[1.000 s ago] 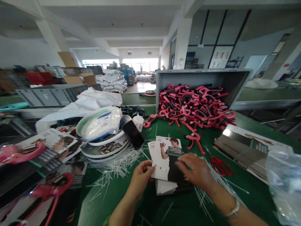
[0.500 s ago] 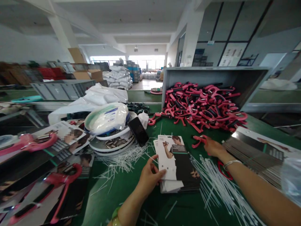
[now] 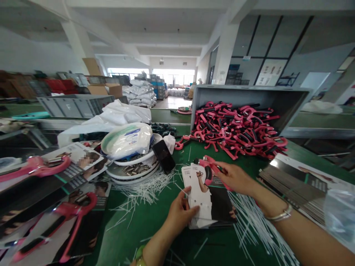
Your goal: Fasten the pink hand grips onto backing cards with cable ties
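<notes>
The left hand (image 3: 179,212) is closed on the left edge of a printed card (image 3: 222,203), thumb pressed on its face, while the right hand (image 3: 235,177) grips a pink tool (image 3: 212,168) between thumb and fingers, over the card's upper part, just ahead of both hands; whether tool and card touch cannot be told. The step in hand looks like lining the tool up with the card. As I judge it, the next move calls for a steady left pinch and a small turn of the right wrist, so that the tool lies flat without bending the card. The card is thin, flat and smooth, half white and half dark, with small punched holes near the left thumb, and it tops a low stack. The tool pairs hard, glossy pink arms with a dull black grip. Thin white ties (image 3: 255,221) lie straight and loose beneath the right forearm. Beyond the right hand, a pile of like tools (image 3: 238,129) spills from a stiff grey crate (image 3: 249,93) onto the smooth green counter (image 3: 133,236); ahead of the left hand lies a flat, glossy black phone (image 3: 163,157).
</notes>
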A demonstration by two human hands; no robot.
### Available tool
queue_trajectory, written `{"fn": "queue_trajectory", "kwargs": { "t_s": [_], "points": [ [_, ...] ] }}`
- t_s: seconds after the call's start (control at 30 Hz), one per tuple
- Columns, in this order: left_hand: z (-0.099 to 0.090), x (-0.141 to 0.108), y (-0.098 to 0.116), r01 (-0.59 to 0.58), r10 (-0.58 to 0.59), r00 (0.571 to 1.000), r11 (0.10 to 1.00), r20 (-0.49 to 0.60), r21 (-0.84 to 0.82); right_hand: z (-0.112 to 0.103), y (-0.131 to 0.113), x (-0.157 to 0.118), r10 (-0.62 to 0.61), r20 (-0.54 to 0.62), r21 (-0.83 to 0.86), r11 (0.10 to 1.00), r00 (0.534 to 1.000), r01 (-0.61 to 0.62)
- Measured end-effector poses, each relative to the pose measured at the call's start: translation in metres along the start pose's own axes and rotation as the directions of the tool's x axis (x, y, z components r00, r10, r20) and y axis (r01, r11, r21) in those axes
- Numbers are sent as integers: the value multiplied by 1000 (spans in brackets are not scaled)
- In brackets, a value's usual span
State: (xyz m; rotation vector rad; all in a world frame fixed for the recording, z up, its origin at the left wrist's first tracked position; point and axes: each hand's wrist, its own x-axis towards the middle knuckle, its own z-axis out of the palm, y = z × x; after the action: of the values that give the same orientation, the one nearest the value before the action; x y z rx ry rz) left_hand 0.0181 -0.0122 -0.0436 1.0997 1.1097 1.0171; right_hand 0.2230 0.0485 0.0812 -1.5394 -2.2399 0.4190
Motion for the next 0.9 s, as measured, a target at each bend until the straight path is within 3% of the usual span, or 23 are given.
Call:
{"fn": "queue_trajectory", "kwargs": {
  "t_s": [0.13, 0.33, 0.47, 0.57, 0.67, 0.73, 0.8, 0.83, 0.9],
  "points": [
    [1, 0, 0, 7, -7, 1000, 1000, -7, 8, 12, -5, -8, -44, 131, -150, 987, 990, 64],
    [-2, -4, 7, 26, -20, 998, 996, 66, -86, 29, -4, -34, -55, 236, -143, 986, 970, 90],
    [-7, -7, 13, 98, -81, 988, 987, 131, -124, 28, 0, -41, -28, 166, -180, 982, 986, 59],
    [-15, -8, 20, 101, -85, 984, 990, 158, -97, 28, -4, -42, -82, 152, -294, 948, 985, 125],
    [-29, -6, 36, -1, 3, 999, 998, 32, -61, 35, -14, -39, -89, 160, -404, 903, 983, 147],
    [-38, 1, 54, -80, 80, 988, 997, -129, 8, 41, -18, -37, -54, 154, -454, 883, 987, 119],
    [-41, 15, 72, -126, 154, 969, 981, -195, 147, 46, -19, -35, -49, 149, -479, 870, 988, 115],
    [-40, 25, 80, -150, 193, 969, 957, -155, 248, 49, -18, -35, -54, 142, -484, 867, 988, 117],
    [-32, 48, 90, -228, 244, 969, 858, 24, 461, 53, -14, -34, -69, 124, -483, 867, 990, 121]
  ]
}}
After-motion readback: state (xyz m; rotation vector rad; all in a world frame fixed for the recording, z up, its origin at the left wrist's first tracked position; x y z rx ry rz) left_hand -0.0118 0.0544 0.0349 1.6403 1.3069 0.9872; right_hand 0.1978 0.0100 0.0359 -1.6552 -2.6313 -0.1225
